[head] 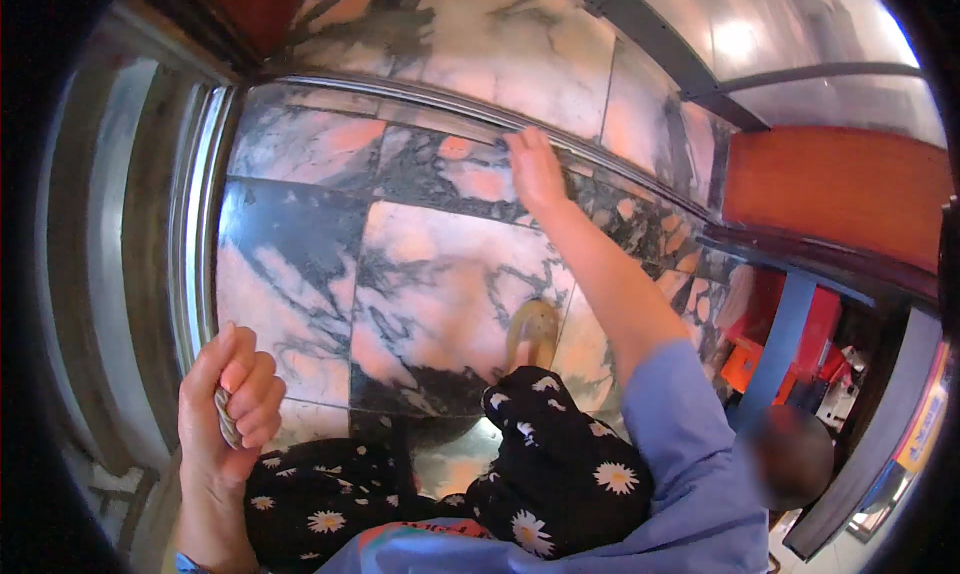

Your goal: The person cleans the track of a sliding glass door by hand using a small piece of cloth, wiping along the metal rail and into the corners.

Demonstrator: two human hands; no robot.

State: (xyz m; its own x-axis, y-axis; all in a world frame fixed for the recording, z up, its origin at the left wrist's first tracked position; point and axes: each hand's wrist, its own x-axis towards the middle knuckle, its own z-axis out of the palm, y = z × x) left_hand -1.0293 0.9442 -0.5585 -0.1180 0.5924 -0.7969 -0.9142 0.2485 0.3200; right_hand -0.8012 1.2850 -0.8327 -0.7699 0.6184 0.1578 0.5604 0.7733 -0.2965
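Observation:
At the lower left my left hand [232, 394] is closed around a small greyish, twisted or folded object [226, 420], mostly hidden in the fist. My right hand [534, 169] reaches out over the marble-patterned floor tiles [450, 274], close beside a metal track [420, 94] that runs across them. Its fingers are bent. Whether anything lies under or between them cannot be made out.
A ribbed metal shutter or door [112, 236] stands on the left. On the right are a reddish-brown panel [832, 191], a blue post [780, 349] and red and orange items [739, 364]. My foot in a tan shoe [534, 326] is on the tiles.

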